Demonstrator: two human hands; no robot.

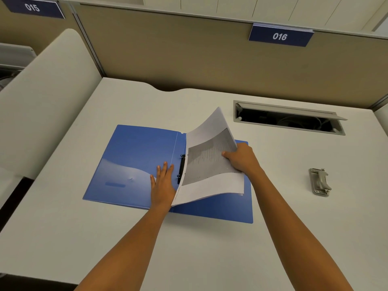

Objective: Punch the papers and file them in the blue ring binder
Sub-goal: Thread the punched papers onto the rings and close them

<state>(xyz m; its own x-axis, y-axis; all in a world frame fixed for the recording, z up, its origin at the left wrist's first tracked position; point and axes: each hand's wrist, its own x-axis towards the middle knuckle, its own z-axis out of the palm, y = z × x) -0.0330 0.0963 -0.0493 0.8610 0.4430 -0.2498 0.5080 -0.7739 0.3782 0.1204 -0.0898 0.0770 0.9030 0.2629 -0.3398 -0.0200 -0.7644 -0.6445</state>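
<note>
Right hand (241, 157) pinches papers (210, 164) bowed over open binder (134, 162); left hand (162, 181) spread flat.

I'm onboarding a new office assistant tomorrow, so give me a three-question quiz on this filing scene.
1. True or false: the blue ring binder lies open on the desk.
2. Which hand grips the papers? A) left hand B) right hand
3. Fill in: the hole punch sits to the ____ of the binder.

Key: 1. True. 2. B; the left hand rests flat on the binder beside the rings. 3. Right.
</note>
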